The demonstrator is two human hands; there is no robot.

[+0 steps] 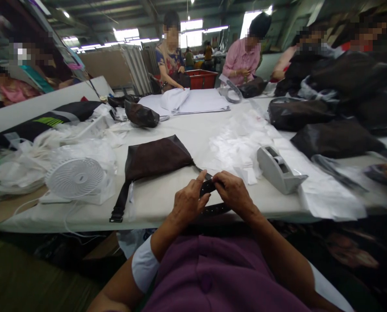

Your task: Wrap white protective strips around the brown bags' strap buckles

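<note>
The left hand (190, 203) and right hand (234, 194) grip a black strap (208, 187) closely. It runs from a dark brown bag (154, 158) on the white table (161, 201).

No lettering is readable anywhere. Green print on the plastic bag (8, 173) at nine o'clock and a lime-green striped marking on the black bag (50, 122) at ten o'clock are showing, both too blurred to read.

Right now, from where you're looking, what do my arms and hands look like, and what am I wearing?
Your left hand and right hand are bare, with no gloves, and no ring or watch shows. Your forearms are bare too, below white short sleeves that show beside a purple top.
</note>
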